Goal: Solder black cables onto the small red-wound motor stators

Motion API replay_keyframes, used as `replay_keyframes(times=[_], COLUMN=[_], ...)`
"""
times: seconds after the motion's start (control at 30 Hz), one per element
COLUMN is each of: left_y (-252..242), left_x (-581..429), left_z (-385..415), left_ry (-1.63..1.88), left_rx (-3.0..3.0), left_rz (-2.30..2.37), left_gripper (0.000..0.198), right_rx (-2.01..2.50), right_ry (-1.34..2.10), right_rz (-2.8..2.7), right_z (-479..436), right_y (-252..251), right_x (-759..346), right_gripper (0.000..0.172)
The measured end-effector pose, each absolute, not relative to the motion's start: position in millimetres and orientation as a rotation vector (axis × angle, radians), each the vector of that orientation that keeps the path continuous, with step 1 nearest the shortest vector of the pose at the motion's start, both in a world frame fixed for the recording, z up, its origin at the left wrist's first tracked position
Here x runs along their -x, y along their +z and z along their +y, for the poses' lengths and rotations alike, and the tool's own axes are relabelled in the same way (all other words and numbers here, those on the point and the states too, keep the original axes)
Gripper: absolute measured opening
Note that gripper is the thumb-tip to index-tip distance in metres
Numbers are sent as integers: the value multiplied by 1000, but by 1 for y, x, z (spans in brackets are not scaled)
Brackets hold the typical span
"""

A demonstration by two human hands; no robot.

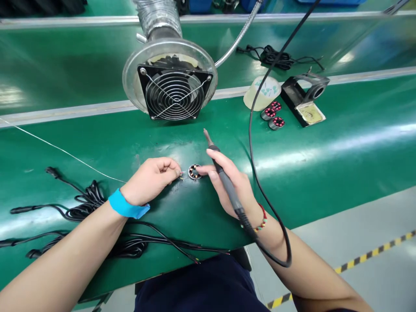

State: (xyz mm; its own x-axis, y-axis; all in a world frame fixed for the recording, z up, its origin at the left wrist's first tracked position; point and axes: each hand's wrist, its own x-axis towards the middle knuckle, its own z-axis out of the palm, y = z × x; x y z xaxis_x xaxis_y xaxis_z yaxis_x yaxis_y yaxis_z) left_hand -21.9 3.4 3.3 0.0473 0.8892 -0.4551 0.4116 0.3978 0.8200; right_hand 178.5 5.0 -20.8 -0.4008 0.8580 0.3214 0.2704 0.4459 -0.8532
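Note:
My right hand [235, 186] is wrapped round a soldering iron [227, 186], its tip pointing up and away over the bench. One finger of that hand reaches out to the edge of a small round motor stator [190, 175] lying on the green mat. Just left of the stator, my left hand [156, 177] pinches thin wires, whose coloured ends [182, 173] poke out between thumb and fingers toward it. A pale strand of solder wire [65, 150] runs from the left edge to my left hand; whether the fingers grip it too is hidden.
Black cables [87, 201] lie coiled around my left forearm. A fume extractor fan [175, 97] hangs beyond my hands. Farther right are several stators [276, 123], a pale yellowish cup-shaped piece [258, 102] and an iron stand [295, 97] with a sponge. The iron's cord [251, 138] loops past my right arm.

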Motion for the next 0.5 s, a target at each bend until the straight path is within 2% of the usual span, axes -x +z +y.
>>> replay_keyframes(times=[0.33,0.5], left_y=[5,5], left_x=[21,20], left_z=[3,4], left_ry=[490,499], left_rx=[-1233,-1286], left_rz=[1662,1686], left_gripper=[17,16], right_rx=[968,961], right_ry=[612,613], right_rz=[-1777,-1819], right_z=[-3,-4], right_y=[-9,-7], right_x=[-186,-185], right_gripper=[2,5])
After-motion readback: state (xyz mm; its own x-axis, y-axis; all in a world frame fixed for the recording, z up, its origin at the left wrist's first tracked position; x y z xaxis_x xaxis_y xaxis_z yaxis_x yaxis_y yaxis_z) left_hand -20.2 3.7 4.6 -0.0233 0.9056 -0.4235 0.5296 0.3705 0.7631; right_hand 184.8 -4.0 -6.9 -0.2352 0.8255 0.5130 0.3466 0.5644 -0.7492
